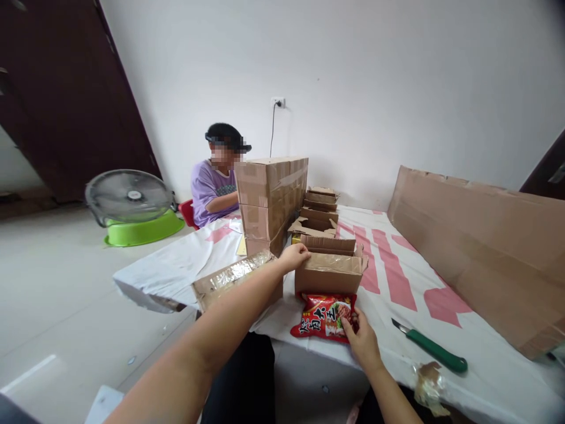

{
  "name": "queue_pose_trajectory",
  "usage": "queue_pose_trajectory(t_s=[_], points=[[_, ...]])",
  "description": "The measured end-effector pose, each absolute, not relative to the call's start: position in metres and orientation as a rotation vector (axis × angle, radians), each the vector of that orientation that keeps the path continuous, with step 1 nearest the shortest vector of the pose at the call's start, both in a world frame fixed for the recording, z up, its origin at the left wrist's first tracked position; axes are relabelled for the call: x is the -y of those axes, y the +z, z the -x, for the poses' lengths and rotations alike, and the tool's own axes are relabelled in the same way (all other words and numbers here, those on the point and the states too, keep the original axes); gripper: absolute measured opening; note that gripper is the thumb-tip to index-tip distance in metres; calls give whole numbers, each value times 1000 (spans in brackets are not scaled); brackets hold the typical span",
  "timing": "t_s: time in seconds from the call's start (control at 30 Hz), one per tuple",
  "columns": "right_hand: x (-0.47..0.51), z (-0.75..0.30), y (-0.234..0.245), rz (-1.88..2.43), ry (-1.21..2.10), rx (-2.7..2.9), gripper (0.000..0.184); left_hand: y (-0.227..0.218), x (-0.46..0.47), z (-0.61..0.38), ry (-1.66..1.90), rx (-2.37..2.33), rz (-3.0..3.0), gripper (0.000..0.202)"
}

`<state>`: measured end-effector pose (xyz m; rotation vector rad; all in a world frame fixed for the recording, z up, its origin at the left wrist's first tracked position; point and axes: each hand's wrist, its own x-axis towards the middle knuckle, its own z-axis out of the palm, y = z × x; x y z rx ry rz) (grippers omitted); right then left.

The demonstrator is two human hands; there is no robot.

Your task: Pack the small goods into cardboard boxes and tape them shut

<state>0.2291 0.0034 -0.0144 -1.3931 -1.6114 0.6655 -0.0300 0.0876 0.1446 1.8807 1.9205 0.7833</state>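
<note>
My left hand [293, 257] reaches forward and grips the left flap of a small open cardboard box [329, 277] on the table. My right hand [362, 338] pinches the right edge of a red snack packet [324, 317] with printed characters. The packet lies flat on the table just in front of the box, near the table's front edge. Inside the box nothing is visible from here.
A white and pink cloth covers the table [397, 282]. A green-handled knife [435, 348] lies to the right, crumpled tape [427, 383] beside it. Stacked cardboard boxes [270, 197] stand behind, a large flat cardboard sheet [485, 247] leans at right. A seated person [216, 185] and a fan [129, 197] are at left.
</note>
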Motion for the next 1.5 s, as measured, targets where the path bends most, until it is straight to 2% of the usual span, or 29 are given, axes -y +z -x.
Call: queue_pose_trajectory(t_s=[0.1,0.27,0.73,1.5], points=[[-3,-229,-14,1386,664,1627,58,143,-89,29,764,-1909,-1878,26],[-1,-229,-13,1425,648,1652,60,139,-86,27,835,-1929,-1900,17],[1,-228,-12,1411,608,1649,55,141,-81,25,859,-1939,-1937,18],[-2,-228,-15,1449,609,1660,58,141,-85,28,871,-1943,-1864,14]])
